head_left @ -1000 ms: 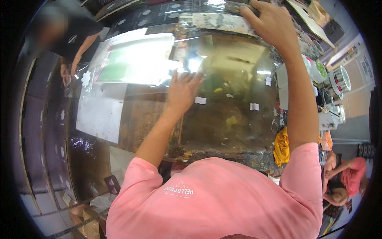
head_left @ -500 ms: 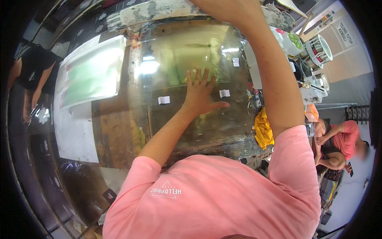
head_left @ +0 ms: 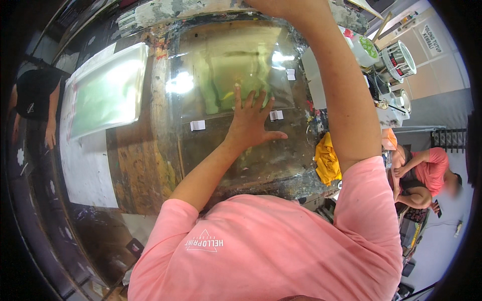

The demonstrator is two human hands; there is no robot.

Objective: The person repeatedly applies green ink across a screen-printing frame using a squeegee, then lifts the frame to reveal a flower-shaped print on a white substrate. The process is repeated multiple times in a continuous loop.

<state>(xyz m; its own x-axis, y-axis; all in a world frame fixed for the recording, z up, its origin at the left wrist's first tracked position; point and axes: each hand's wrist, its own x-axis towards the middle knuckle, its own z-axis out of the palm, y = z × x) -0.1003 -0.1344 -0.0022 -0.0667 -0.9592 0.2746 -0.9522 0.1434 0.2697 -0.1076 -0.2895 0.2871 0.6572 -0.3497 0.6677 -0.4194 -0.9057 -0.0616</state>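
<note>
My left hand (head_left: pixel 249 118) lies with spread fingers on the near edge of a clear plastic sheet (head_left: pixel 188 103) on the worktable. It seems to hold nothing. Small white folded paper tabs stand around the sheet: one (head_left: pixel 198 125) left of the hand, another (head_left: pixel 276 116) right of its fingers, a third (head_left: pixel 290 74) by the sheet's right side. My right arm stretches to the far edge, where my right hand (head_left: pixel 273 6) is cut off by the picture's top. Its fingers are out of view. Beneath the sheet shows a yellow-green area (head_left: pixel 233 65) with glare over it.
A stack of clear plastic sheets (head_left: pixel 108 90) lies left on white paper (head_left: pixel 90 175). A yellow cloth (head_left: pixel 328 160) sits at the right edge, with tubs and cans (head_left: pixel 396 60) beyond. One person (head_left: pixel 37 95) stands at left; another (head_left: pixel 429 170) sits at right holding a phone.
The whole view has shifted slightly, so the table appears further left. My left hand has moved a little rightward relative to the paper tabs. The arm of the person at left has changed position.
</note>
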